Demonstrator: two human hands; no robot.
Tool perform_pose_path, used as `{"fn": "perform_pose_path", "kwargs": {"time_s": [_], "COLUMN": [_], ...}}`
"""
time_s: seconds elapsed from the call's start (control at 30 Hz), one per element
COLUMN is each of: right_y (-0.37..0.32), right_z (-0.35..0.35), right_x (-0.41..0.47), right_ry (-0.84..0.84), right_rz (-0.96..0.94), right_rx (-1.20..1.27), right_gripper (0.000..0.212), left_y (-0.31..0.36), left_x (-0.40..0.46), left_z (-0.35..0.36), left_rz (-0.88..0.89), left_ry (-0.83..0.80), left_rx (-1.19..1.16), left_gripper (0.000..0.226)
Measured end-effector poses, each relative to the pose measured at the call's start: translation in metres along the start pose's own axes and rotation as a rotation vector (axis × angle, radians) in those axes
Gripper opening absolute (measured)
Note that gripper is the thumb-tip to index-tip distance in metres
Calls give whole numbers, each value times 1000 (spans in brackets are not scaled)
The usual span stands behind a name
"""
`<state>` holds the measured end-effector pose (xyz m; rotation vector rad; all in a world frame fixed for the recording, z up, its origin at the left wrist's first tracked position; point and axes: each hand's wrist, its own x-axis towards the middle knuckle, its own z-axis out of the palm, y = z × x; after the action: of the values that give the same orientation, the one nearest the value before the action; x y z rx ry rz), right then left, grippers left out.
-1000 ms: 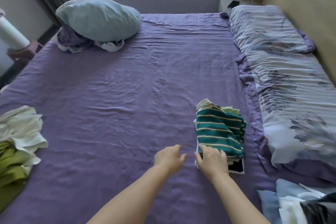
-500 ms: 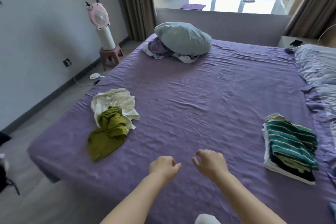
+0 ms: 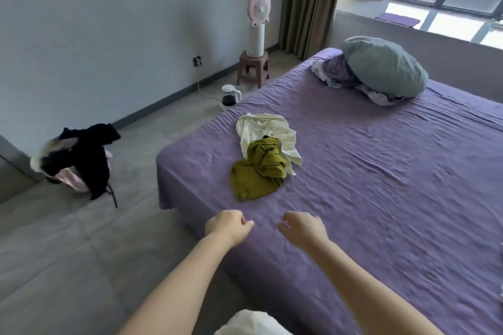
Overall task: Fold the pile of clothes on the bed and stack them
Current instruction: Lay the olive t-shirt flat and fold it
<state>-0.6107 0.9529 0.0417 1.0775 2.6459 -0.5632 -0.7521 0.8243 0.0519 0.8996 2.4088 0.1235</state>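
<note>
A: Where are the unfolded clothes seen?

B: An olive-green garment (image 3: 258, 171) is crumpled on the purple bed sheet (image 3: 381, 185), near the bed's left edge. It lies partly over a cream shirt (image 3: 268, 128), which is spread just behind it.

A: And the hands?

B: Both are held low over the near edge of the bed, short of the garments. The left hand (image 3: 227, 227) is loosely curled, nothing grasped. The right hand (image 3: 303, 228) is likewise relaxed, fingers bent, its grip empty.

A: Anything else noted?

B: A grey-blue pillow (image 3: 383, 65) is set on bundled bedding at the far corner. On the floor, a pink fan (image 3: 258, 8) is mounted above a brown stool (image 3: 253, 66); a kettle (image 3: 230, 95) is beside the bed.
</note>
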Motion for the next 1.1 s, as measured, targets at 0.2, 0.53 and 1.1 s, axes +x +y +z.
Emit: {"fn": "perform_pose_path", "kwargs": {"time_s": [0.2, 0.53, 1.1], "right_y": [-20, 23, 42], "right_z": [7, -9, -3], "right_x": [35, 157, 346], "right_ry": [-48, -79, -217], "right_rz": [-17, 111, 461], "right_rx": [-71, -20, 400], "right_gripper": [34, 35, 34], "left_y": [-32, -28, 45], "left_x": [26, 155, 421], "left_z": [-10, -49, -95], "left_rz": [-8, 60, 202], "left_ry": [-42, -94, -264], "left_rx": [-31, 39, -3], "left_gripper": [37, 35, 41]}}
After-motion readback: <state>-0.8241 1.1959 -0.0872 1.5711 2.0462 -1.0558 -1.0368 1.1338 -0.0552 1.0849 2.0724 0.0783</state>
